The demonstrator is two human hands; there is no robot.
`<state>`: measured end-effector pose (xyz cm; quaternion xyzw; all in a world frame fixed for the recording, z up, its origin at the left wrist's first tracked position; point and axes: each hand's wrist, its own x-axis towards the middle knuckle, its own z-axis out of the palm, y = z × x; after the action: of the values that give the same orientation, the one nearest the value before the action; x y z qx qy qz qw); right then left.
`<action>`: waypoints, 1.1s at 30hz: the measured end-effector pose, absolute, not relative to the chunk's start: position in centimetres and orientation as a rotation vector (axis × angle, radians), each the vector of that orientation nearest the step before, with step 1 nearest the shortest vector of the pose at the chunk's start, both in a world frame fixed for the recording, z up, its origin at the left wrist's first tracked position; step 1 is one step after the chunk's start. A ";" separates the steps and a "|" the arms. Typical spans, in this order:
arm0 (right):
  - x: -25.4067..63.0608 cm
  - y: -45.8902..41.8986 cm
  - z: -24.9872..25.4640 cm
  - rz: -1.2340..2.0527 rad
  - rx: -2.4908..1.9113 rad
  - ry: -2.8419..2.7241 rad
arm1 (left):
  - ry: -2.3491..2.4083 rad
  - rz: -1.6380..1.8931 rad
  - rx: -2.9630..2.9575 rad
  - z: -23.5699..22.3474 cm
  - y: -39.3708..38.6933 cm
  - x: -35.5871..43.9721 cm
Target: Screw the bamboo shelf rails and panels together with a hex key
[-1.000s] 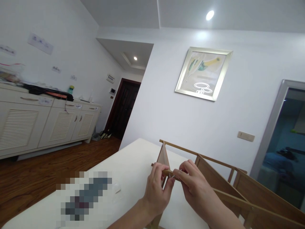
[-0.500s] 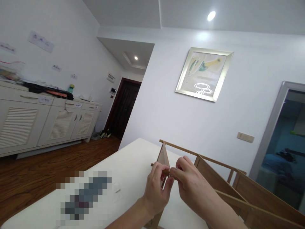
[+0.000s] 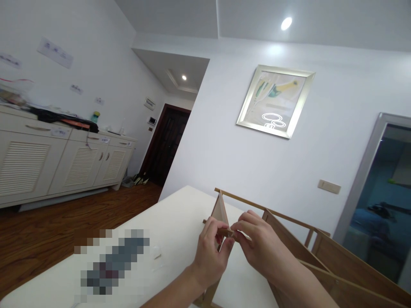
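A wooden rack frame with long rails and brown panels lies on the white table, reaching off to the lower right. My left hand is closed around the near end of a wooden rail at the frame's left side. Just right of it, my right hand pinches with thumb and forefinger at that rail end. Whatever sits between those right fingertips is too small and hidden to name. An upright triangular-looking panel shows behind my left fingers.
Small clear plastic scraps lie on the table near a pixelated dark object. A white louvred cabinet with clutter on top stands at the left wall. Beyond are a dark door, a framed picture and a glazed doorway.
My right hand has turned slightly and its fingers have shifted at the rail end, exposing more of it. My left hand keeps its grip in the same place.
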<state>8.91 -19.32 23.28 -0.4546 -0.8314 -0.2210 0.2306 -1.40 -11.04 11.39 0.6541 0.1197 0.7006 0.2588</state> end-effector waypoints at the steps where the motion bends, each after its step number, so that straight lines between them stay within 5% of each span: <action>1: 9.0 -19.3 23.4 -0.610 -1.249 -2.288 | 0.332 1.889 1.767 11.5 -11.1 -1.4; 17: 11.0 -19.1 21.5 -1.233 -0.989 -2.409 | 0.356 1.956 1.873 10.6 -10.2 -0.9; 33: 11.7 -19.0 20.2 -1.143 -0.980 -2.285 | 0.383 2.012 1.941 10.1 -9.9 -0.6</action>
<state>11.72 -18.99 20.17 -0.3508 -0.8179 -0.4090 0.2014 -0.64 -9.91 10.09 0.6792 0.1338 0.7038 0.1592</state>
